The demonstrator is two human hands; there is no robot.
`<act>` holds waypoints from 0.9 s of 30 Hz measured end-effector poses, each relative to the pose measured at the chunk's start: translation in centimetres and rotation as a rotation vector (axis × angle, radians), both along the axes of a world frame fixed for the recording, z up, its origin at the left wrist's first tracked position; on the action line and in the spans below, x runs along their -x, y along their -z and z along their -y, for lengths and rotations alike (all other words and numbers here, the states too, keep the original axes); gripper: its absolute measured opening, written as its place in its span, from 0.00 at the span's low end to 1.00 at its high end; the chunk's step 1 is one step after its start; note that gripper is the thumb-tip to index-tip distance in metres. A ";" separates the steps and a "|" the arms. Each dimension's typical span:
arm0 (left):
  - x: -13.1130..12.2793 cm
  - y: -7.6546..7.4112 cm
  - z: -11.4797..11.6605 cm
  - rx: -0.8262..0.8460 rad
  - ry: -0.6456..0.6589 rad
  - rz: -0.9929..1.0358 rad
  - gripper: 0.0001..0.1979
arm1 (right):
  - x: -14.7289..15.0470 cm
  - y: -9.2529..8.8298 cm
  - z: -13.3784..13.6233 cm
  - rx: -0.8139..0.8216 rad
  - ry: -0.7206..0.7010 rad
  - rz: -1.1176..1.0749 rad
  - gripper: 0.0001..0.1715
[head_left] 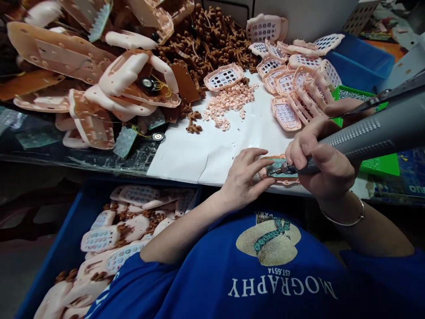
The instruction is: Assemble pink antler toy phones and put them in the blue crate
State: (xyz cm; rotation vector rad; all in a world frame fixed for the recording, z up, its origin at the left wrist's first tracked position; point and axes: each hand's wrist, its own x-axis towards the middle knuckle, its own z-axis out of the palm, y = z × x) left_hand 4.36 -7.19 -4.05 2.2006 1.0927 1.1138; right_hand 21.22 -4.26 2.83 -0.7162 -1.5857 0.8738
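Observation:
My right hand (327, 159) is wrapped round a grey electric screwdriver (361, 133), its bit pointing left and down. The tip meets a green circuit board (279, 165) lying in a pink plastic shell (288, 181) at the table's front edge. My left hand (247, 175) grips the left end of that shell, fingers on the far side and thumb on the near side. Part of the shell is hidden behind my right hand. Whether a screw sits under the bit is too small to tell.
Pink shells with wired speakers (148, 83) are heaped at left. Brown antler-shaped pieces (212, 40), small pink parts (229, 102) and pink keypad frames (285, 116) lie beyond my hands. A green tray (381, 165) holds screws at right. A blue bin (63, 239) of assembled pieces stands below left.

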 end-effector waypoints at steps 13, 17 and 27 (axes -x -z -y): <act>0.4 -1.5 -0.5 -0.055 0.053 0.000 0.07 | 0.0 -0.9 0.2 -0.059 0.013 0.142 0.32; 0.4 -0.9 -0.7 -0.047 0.054 -0.061 0.22 | -0.1 -0.3 0.2 -0.042 0.019 0.143 0.32; -0.5 -0.3 -0.2 -0.009 -0.059 -0.276 0.21 | 0.5 0.6 0.4 0.064 -0.071 -0.139 0.24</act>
